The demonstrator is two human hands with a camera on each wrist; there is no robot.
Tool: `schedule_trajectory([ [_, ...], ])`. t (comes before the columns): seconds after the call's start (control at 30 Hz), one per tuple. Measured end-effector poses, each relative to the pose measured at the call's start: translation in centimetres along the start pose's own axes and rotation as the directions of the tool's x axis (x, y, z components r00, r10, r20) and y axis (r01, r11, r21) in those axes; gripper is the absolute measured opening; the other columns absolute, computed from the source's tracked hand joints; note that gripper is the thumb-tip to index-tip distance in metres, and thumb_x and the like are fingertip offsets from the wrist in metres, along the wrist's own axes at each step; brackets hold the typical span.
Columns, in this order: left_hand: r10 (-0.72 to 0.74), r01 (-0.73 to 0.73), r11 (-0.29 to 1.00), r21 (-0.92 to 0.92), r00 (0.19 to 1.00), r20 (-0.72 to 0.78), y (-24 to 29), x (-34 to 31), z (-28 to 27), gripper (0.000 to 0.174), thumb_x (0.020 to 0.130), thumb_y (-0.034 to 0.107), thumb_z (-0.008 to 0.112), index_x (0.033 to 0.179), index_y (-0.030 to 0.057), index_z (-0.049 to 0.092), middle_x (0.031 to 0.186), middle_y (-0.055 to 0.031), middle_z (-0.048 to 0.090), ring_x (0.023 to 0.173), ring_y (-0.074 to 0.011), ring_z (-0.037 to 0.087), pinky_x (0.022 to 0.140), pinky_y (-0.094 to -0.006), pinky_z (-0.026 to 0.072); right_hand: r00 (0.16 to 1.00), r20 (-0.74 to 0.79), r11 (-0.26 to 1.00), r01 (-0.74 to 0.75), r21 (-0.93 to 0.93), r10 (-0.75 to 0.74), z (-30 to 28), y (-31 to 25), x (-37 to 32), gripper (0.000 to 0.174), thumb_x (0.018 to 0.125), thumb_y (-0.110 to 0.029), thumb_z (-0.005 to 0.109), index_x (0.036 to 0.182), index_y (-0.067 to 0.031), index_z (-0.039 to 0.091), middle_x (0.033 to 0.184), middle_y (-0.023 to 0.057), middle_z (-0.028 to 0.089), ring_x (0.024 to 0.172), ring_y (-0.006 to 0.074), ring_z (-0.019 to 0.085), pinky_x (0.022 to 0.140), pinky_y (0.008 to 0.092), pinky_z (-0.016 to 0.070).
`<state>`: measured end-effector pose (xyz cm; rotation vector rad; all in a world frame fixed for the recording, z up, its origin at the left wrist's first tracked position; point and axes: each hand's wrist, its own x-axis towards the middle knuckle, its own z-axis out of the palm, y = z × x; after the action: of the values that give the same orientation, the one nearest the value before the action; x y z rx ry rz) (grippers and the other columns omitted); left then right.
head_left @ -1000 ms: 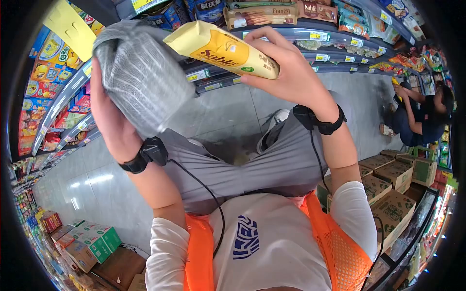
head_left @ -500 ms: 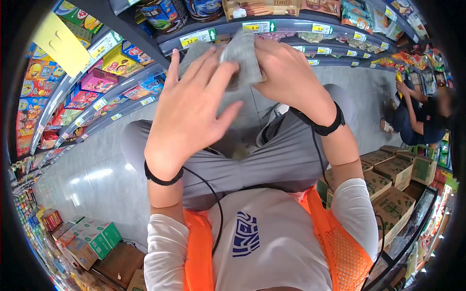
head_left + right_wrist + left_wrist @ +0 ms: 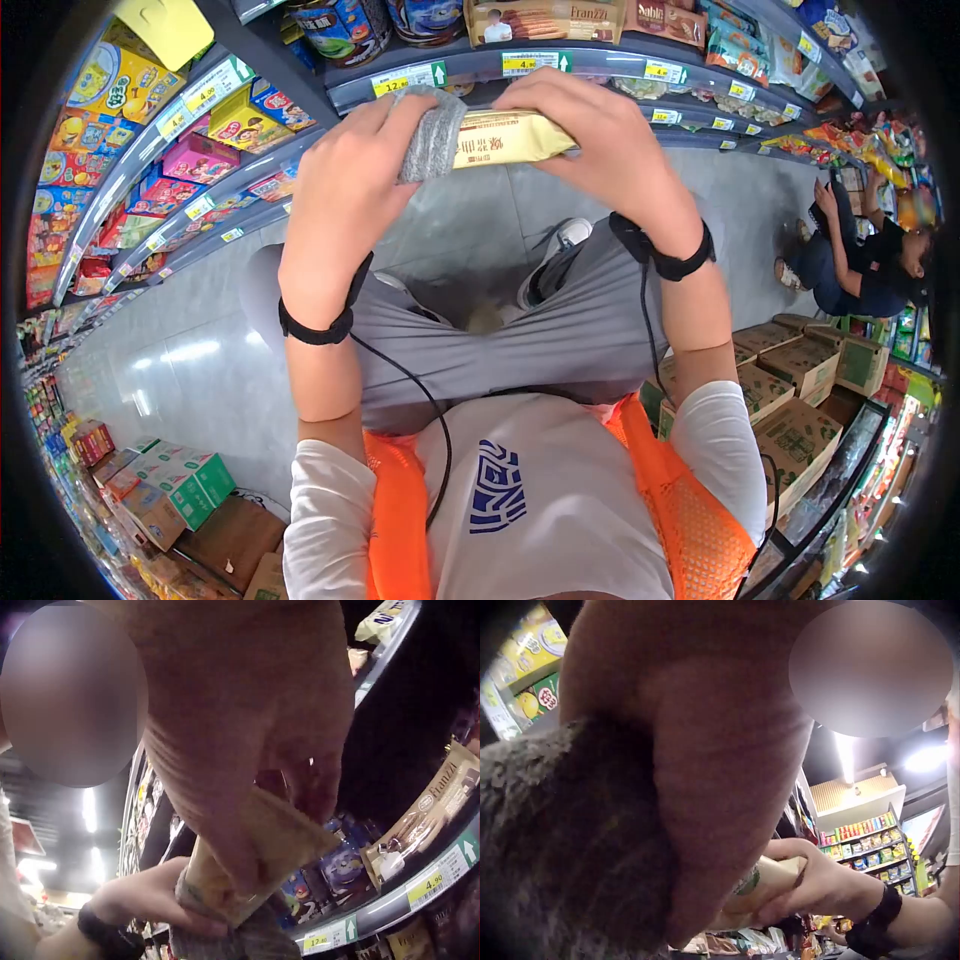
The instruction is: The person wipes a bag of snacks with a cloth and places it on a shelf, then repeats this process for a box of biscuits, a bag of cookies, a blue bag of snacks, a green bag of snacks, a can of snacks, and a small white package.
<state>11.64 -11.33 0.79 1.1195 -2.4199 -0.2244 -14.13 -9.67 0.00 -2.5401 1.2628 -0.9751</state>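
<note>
In front of the shelf, both hands hold a yellow biscuit packet (image 3: 510,138) roughly level. My right hand (image 3: 618,150) grips its right end, thumb below and fingers above. A grey cloth (image 3: 432,138) is folded round the packet's left end, and my left hand (image 3: 345,185) grips the packet there through it. In the right wrist view the pale crimped end of the packet (image 3: 289,832) sticks out between the right fingers, with the cloth (image 3: 232,941) lower down. The cloth (image 3: 547,847) fills the left side of the left wrist view; the packet part beneath it is hidden.
Shelves with price labels (image 3: 535,64) and biscuit packs (image 3: 550,20) stand just beyond the hands. Boxed snacks (image 3: 200,158) line the left shelf, near a hanging yellow card (image 3: 165,30). Cardboard cartons (image 3: 800,440) sit at the right. Another person (image 3: 850,235) crouches at the far right.
The left hand has brought the cloth from the left over to the packet, and now holds it round the packet's left end. The packet now lies more level, showing another printed side.
</note>
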Motion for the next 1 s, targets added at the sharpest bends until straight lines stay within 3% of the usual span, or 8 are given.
schedule_trajectory([
  [0.2,0.059,-0.055,0.997,0.051,0.995,-0.075,1.2,0.1,0.4,0.054,0.072,0.002,0.074,0.123,0.0082,0.059,0.108,-0.0125,0.063,0.1,-0.037,0.063,0.081,-0.0458,0.0525,0.968,-0.109,0.966,0.21,-0.149,-0.227,0.3,-1.3,0.6,0.038,0.068,0.004,0.07,0.105,-0.0078,0.065,0.106,0.0045,0.067,0.094,0.0288,0.066,0.08,0.0398,0.0519],
  [0.33,0.084,-0.074,0.995,0.072,0.985,-0.148,1.9,0.3,0.8,0.054,0.07,-0.002,0.071,0.122,0.0065,0.059,0.109,-0.0123,0.063,0.099,-0.0365,0.062,0.082,-0.0449,0.0525,0.953,-0.152,0.956,0.234,-0.177,-0.262,0.7,-2.3,0.7,0.031,0.071,-0.001,0.069,0.1,-0.0083,0.063,0.106,0.0039,0.066,0.089,0.0256,0.066,0.075,0.0371,0.0499],
  [0.43,0.153,-0.107,0.974,0.197,0.961,-0.232,2.9,0.4,1.7,0.044,0.074,0.001,0.068,0.117,0.0053,0.058,0.108,-0.0112,0.062,0.097,-0.0296,0.064,0.082,-0.0398,0.0535,0.94,-0.169,0.939,0.256,-0.229,-0.297,1.1,-2.7,0.7,0.026,0.073,-0.005,0.068,0.098,-0.0101,0.062,0.104,0.0027,0.064,0.085,0.022,0.065,0.071,0.0343,0.0483],
  [0.53,0.185,-0.128,0.974,0.185,0.924,-0.334,3.2,0.5,3.3,0.041,0.078,0.003,0.065,0.118,0.0045,0.058,0.109,-0.0115,0.062,0.097,-0.0296,0.064,0.081,-0.0402,0.0531,0.923,-0.192,0.92,0.273,-0.281,-0.332,1.5,-2.9,0.6,0.023,0.075,-0.008,0.067,0.097,-0.0118,0.062,0.102,0.0013,0.063,0.082,0.0196,0.064,0.069,0.0328,0.047],
  [0.6,0.174,-0.133,0.98,0.146,0.931,-0.321,3.2,0.7,3.2,0.042,0.077,0.001,0.065,0.119,0.0046,0.058,0.108,-0.0118,0.062,0.098,-0.0302,0.064,0.081,-0.0402,0.0528,0.911,-0.202,0.911,0.294,-0.289,-0.358,1.2,-2.7,0.7,0.021,0.075,-0.009,0.067,0.095,-0.0126,0.062,0.101,0.0006,0.063,0.082,0.019,0.063,0.068,0.0327,0.0468],
  [0.87,0.1,-0.095,0.995,0.037,0.976,-0.193,0.7,1.1,1.8,0.057,0.067,-0.005,0.07,0.12,0.0098,0.06,0.108,-0.0111,0.064,0.102,-0.0338,0.064,0.084,-0.0438,0.0517,0.933,-0.209,0.935,0.235,-0.267,-0.294,-0.6,-1.8,0.5,0.026,0.072,-0.004,0.068,0.097,-0.0119,0.063,0.1,0.0009,0.063,0.079,0.0218,0.063,0.068,0.0338,0.0477],
  [0.97,0.081,-0.085,0.996,-0.007,0.974,-0.213,-1.1,1.3,1.6,0.051,0.073,0.003,0.077,0.121,0.0089,0.061,0.109,-0.016,0.066,0.104,-0.0393,0.064,0.083,-0.0448,0.0518,0.951,-0.195,0.949,0.187,-0.253,-0.239,-1.5,-1.4,0.3,0.033,0.067,0.0,0.07,0.098,-0.0113,0.063,0.1,0.0014,0.063,0.08,0.0237,0.063,0.068,0.0343,0.0482],
  [1.0,0.077,-0.08,0.997,-0.006,0.976,-0.202,-1.7,1.3,1.5,0.055,0.069,0.0,0.076,0.121,0.0091,0.061,0.109,-0.014,0.067,0.102,-0.0379,0.065,0.084,-0.0439,0.0527,0.958,-0.186,0.954,0.169,-0.249,-0.218,-1.7,-1.3,0.2,0.036,0.065,0.001,0.071,0.098,-0.0111,0.063,0.1,0.0016,0.063,0.08,0.0243,0.063,0.068,0.0345,0.0483],
])
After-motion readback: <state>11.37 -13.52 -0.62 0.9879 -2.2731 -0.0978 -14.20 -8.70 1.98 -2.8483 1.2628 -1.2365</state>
